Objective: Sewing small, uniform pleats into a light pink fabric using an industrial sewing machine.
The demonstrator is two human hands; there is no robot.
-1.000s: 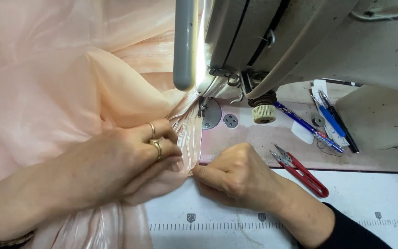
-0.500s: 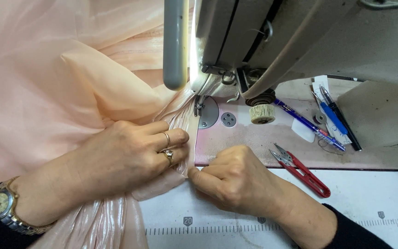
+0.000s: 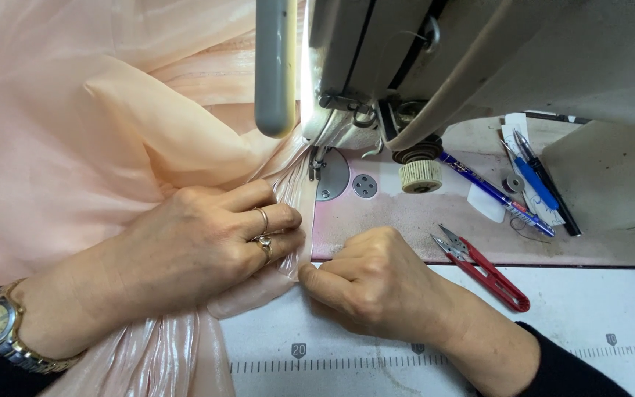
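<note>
The sheer peach fabric [image 3: 90, 140] runs off the left and far edges, and its seam end is hidden under the grey sewing machine [image 3: 420, 66]. The left hand [image 3: 192, 250] lies flat, fingers [image 3: 273, 220] nearly straight, pressing the fabric edge. The right hand [image 3: 376, 283], curled, pinches that edge on the white table [image 3: 597, 301]. Since the earlier frame, both hands have barely moved.

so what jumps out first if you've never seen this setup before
The big spread of sheer peach fabric fills the left half, bunching toward the needle of the sewing machine that looms across the top. At centre, the left hand, wearing rings, presses the fabric flat while the right hand pinches its edge just in front of the needle. To the right, red thread snips lie on the machine bed.
</note>
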